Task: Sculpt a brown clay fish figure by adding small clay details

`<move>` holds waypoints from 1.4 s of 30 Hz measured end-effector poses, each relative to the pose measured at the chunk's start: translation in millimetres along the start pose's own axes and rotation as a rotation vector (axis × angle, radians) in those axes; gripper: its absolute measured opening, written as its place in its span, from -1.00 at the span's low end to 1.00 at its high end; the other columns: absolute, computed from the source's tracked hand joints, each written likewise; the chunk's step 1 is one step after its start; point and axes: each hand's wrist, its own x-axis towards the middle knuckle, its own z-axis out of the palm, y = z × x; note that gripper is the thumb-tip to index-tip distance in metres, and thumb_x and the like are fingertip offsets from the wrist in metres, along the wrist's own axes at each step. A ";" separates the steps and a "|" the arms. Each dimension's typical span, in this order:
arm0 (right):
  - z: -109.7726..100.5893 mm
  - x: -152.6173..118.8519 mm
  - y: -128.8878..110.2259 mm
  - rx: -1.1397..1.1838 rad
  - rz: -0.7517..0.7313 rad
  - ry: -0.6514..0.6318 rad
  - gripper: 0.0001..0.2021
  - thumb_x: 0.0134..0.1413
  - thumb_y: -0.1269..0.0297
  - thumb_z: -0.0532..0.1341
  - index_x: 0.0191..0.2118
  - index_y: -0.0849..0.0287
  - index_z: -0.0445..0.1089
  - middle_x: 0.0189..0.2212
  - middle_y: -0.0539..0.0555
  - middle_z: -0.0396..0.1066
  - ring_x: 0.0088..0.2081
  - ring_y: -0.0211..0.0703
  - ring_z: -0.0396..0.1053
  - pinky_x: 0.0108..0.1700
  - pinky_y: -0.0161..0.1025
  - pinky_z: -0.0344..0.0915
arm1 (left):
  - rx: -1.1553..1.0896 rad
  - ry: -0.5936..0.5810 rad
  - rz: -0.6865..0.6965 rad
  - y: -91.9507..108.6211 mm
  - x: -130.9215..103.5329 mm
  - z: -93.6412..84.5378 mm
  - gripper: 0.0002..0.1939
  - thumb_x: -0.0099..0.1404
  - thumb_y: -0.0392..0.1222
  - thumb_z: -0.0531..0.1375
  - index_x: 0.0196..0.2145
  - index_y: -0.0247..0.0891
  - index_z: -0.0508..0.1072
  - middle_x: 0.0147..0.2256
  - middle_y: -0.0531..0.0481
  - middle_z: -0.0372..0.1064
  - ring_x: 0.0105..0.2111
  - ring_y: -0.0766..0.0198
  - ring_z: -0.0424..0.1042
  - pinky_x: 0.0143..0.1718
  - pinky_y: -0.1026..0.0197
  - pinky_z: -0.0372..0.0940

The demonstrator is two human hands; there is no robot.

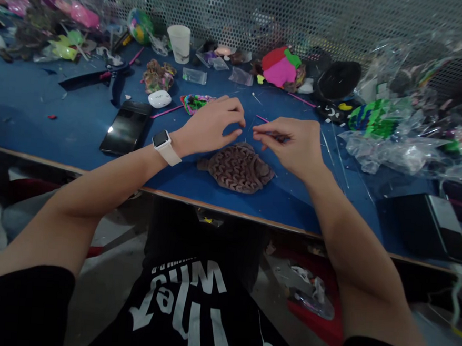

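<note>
While L hand [214,124] curls unclenched nr brown fish [239,171], R hand [292,143] pinched, contents unclear

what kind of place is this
Probably a craft or clay-modelling workspace: a brown fish-shaped piece with a scale pattern lies on the blue table, a bright red, pink and green lump sits farther back, and clear plastic bags are heaped at the right.
</note>
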 end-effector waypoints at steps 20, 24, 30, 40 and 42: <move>10.6 6.1 2.5 0.716 0.414 -0.151 -0.25 -0.34 -0.02 0.86 -0.11 -0.05 0.45 -0.32 -0.11 0.70 -0.63 -0.14 0.51 -0.66 -0.17 0.48 | -0.059 0.260 0.392 1.4 -0.7 12.0 -0.84 0.71 -0.09 0.27 0.10 0.02 0.68 -0.02 -0.07 0.66 0.00 0.12 0.65 0.00 -0.03 0.51; 9.7 3.6 -4.7 0.730 0.399 -0.110 -0.26 -0.28 -0.12 0.84 -0.02 -0.04 0.56 -0.28 -0.07 0.73 -0.64 -0.20 0.49 -0.65 -0.18 0.51 | -0.121 0.349 0.393 4.8 0.3 10.9 -0.87 0.72 -0.06 0.29 0.06 0.02 0.67 -0.08 -0.03 0.66 -0.09 0.20 0.65 -0.12 0.07 0.48; 12.5 5.2 -0.9 0.706 0.358 -0.089 -0.33 -0.23 -0.11 0.83 -0.07 0.00 0.60 -0.32 -0.04 0.75 -0.64 -0.17 0.53 -0.63 -0.22 0.50 | -0.136 0.302 0.357 3.0 -1.2 9.1 -0.81 0.73 0.02 0.27 0.04 0.02 0.71 -0.10 -0.04 0.67 -0.07 0.19 0.67 -0.08 0.06 0.50; 7.6 3.1 -9.0 0.622 0.297 -0.102 -0.33 -0.29 -0.10 0.84 -0.06 -0.01 0.66 -0.34 -0.03 0.72 -0.59 -0.16 0.52 -0.58 -0.16 0.58 | -0.165 0.137 0.195 10.6 -1.7 2.4 -0.59 0.75 0.20 0.14 0.17 0.03 0.73 0.04 -0.10 0.69 0.04 0.10 0.70 0.04 -0.07 0.63; 5.5 2.4 -12.7 0.595 0.287 -0.103 -0.36 -0.21 -0.12 0.81 -0.04 -0.01 0.67 -0.32 -0.01 0.74 -0.59 -0.16 0.52 -0.56 -0.15 0.59 | -0.157 0.129 0.163 9.7 -0.9 1.1 -0.60 0.74 0.19 0.16 0.13 0.02 0.75 0.04 -0.11 0.70 0.03 0.07 0.71 0.05 -0.09 0.64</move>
